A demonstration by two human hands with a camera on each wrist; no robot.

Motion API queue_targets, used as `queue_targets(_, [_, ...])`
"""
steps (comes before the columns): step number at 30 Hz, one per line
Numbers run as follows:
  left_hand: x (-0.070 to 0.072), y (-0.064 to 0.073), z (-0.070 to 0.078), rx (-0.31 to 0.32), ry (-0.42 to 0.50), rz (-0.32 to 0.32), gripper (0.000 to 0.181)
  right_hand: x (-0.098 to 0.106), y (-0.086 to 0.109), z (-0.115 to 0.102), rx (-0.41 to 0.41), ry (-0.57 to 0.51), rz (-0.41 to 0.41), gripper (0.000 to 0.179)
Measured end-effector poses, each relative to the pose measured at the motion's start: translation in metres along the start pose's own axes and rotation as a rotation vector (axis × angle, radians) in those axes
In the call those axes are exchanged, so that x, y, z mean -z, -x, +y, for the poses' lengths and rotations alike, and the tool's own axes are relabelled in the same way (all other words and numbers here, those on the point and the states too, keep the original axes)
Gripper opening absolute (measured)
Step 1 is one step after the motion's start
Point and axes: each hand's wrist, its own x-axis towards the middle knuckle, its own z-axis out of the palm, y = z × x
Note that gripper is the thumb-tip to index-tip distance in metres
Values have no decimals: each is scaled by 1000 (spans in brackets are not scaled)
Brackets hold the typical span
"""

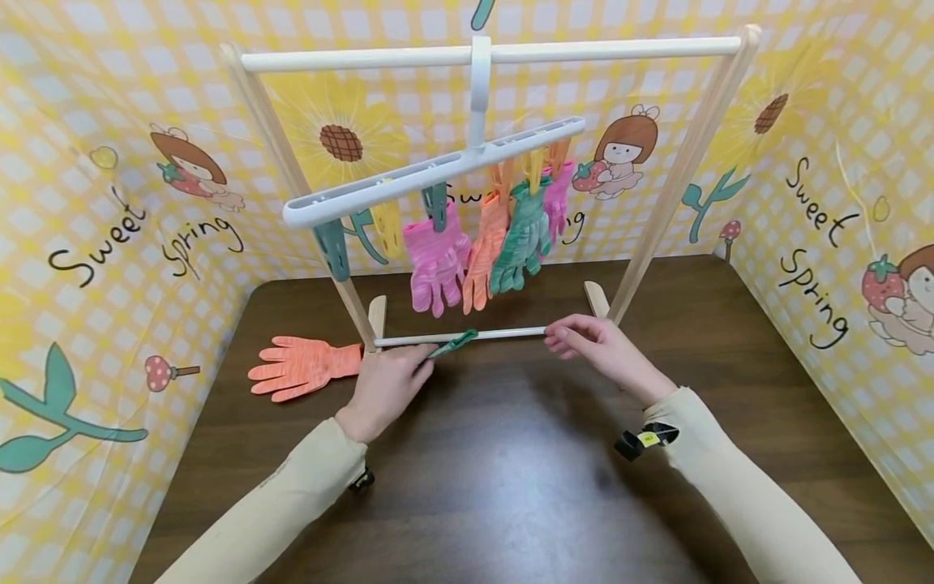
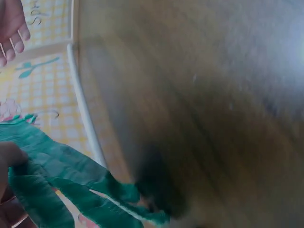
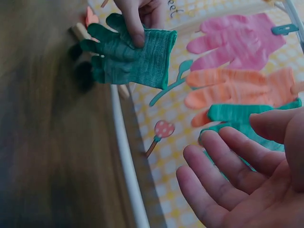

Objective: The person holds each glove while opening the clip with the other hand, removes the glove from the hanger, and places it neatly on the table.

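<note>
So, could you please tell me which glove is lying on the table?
The orange glove left of the rack; others hang from the hanger, and the left hand holds a green one.

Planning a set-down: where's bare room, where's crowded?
Bare: table front, between left sleeve and right sleeve; also right side, between right sleeve and patterned cloth. Crowded: by the left post, where an orange glove lies beside the left hand holding a green glove; around the hanger, gloves hung close.

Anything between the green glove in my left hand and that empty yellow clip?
Nothing visible stands between the held green glove and the empty yellow clip. A pink glove hangs just right of that clip.
</note>
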Motion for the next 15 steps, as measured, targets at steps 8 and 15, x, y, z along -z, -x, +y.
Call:
queue_targets(8, [-16, 3, 19, 16, 2, -166, 7, 1, 8, 26, -28, -10, -28, 30])
queue_targets(15, [-27, 7, 27, 36, 54, -318, 22, -5, 10, 35, -38, -11, -35, 27])
